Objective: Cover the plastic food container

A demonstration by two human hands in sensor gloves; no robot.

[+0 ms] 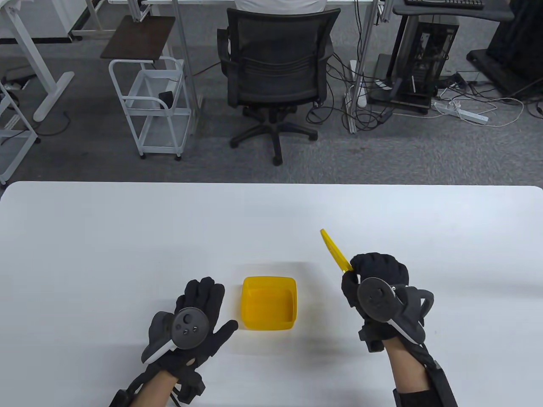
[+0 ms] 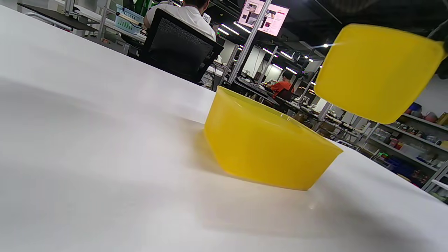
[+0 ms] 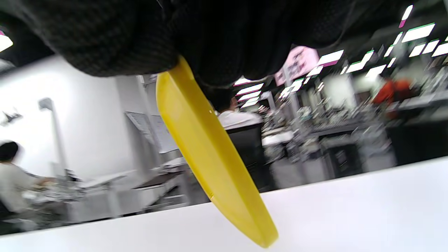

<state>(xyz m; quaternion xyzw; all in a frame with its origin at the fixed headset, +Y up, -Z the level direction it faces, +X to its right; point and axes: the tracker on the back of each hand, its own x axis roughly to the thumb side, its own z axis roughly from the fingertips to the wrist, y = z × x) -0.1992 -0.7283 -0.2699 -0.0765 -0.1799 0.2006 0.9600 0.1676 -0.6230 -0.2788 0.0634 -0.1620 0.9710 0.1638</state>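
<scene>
An open yellow plastic container point(image 1: 268, 306) stands on the white table point(image 1: 127, 237) between my hands; it also shows in the left wrist view point(image 2: 266, 147). My right hand point(image 1: 369, 284) grips a yellow lid point(image 1: 335, 250) by one edge and holds it raised and tilted edge-on, right of the container. The lid also shows in the left wrist view point(image 2: 376, 71) and in the right wrist view point(image 3: 210, 154), pinched under my gloved fingers point(image 3: 224, 38). My left hand point(image 1: 199, 316) rests flat and open on the table, just left of the container, holding nothing.
Beyond the table's far edge stand a black office chair point(image 1: 275, 72), a white cart point(image 1: 150, 106) and desks with cables on the floor.
</scene>
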